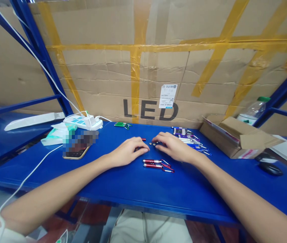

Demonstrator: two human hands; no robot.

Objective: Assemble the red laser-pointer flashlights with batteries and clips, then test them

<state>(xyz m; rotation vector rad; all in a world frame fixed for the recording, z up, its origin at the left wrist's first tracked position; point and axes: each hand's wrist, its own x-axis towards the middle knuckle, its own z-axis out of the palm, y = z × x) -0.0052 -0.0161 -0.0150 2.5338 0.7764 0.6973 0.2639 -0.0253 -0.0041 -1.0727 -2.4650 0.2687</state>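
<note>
Two red keychain flashlights (152, 165) with carabiner clips lie side by side on the blue table, just in front of my hands. My left hand (130, 151) rests on the tabletop, thumb and fingers curled closely together; whatever they may hold is hidden. Past its knuckles a short red piece (143, 139) shows, mostly covered. Small round button cells (150, 144) lie between the two hands. Over them my right hand (172, 147) arches, thumb and index finger apart, fingertips near the cells. No object shows in its grasp.
Rows of purple, silver and blue flashlights (187, 138) lie behind my right hand, green ones (122, 125) at the back. An open cardboard box (231, 136) and black mouse (270, 168) stand right. A phone (79, 148), power strip (84, 121) and white cable (32, 173) lie left.
</note>
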